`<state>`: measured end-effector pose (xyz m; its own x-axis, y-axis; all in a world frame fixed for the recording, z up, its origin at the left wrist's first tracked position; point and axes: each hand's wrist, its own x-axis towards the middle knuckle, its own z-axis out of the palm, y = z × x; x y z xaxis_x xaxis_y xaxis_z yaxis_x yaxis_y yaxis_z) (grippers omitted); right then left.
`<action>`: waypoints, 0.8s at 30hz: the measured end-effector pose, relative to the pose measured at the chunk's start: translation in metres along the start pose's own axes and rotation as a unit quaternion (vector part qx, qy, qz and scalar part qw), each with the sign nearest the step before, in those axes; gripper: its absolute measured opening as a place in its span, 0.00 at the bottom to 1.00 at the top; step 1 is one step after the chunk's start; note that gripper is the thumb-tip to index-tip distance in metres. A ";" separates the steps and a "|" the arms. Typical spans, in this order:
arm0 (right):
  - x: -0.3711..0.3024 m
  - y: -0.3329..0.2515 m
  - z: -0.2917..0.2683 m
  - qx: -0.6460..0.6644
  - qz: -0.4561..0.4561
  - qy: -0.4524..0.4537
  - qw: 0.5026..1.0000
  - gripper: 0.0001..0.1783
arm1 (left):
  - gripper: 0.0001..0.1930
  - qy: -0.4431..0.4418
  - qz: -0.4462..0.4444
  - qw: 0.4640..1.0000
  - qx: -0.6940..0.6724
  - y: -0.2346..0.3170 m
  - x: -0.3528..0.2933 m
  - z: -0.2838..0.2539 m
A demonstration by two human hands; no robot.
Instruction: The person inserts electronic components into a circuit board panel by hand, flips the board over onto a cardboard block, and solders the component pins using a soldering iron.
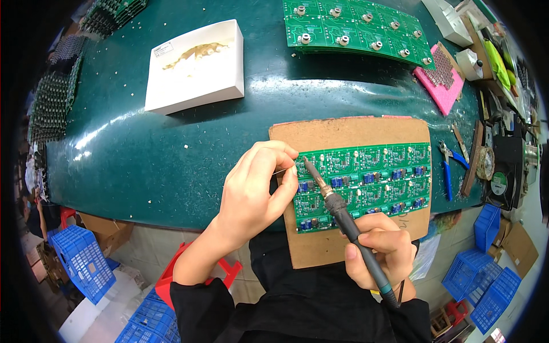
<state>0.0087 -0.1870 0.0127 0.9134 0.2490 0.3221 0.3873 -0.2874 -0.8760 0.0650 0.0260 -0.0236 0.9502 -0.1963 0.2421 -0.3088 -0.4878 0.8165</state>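
A green circuit board panel (366, 178), fitted with rows of small parts and blue components, lies on a brown cardboard sheet (343, 134) at the table's near edge. In my right hand (384, 251) is a soldering iron (343, 220), gripped like a pen by its dark handle. Its tip comes down at the panel's upper left corner. Beside that corner, my left hand (251, 191) is closed in a pinch on a thin solder wire (279, 171), whose end is hidden near the fingertips.
A white box (197, 74) with brown residue on top stands on the green table (171, 194). More board panels (357, 28) are stacked at the back. To the right are pink foam (446, 94) with small round parts and blue-handled cutters (448, 171). Blue crates (86, 263) flank me below.
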 end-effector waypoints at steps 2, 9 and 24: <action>0.000 0.000 0.002 0.001 0.000 0.003 1.000 0.18 | 0.07 -0.003 0.004 1.000 0.007 0.000 0.001 -0.001; 0.005 -0.004 -0.005 -0.027 0.019 -0.015 0.999 0.17 | 0.06 -0.002 -0.018 0.999 -0.031 -0.001 0.003 -0.001; -0.019 -0.006 -0.048 0.015 0.049 0.156 0.986 0.17 | 0.07 0.010 -0.053 0.997 -0.058 0.007 0.007 0.003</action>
<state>-0.0052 -0.2343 0.0290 0.9421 -0.0772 0.3264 0.2959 -0.2669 -0.9172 0.0690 0.0188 -0.0177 0.9783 -0.1311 0.1607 -0.2007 -0.4027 0.8931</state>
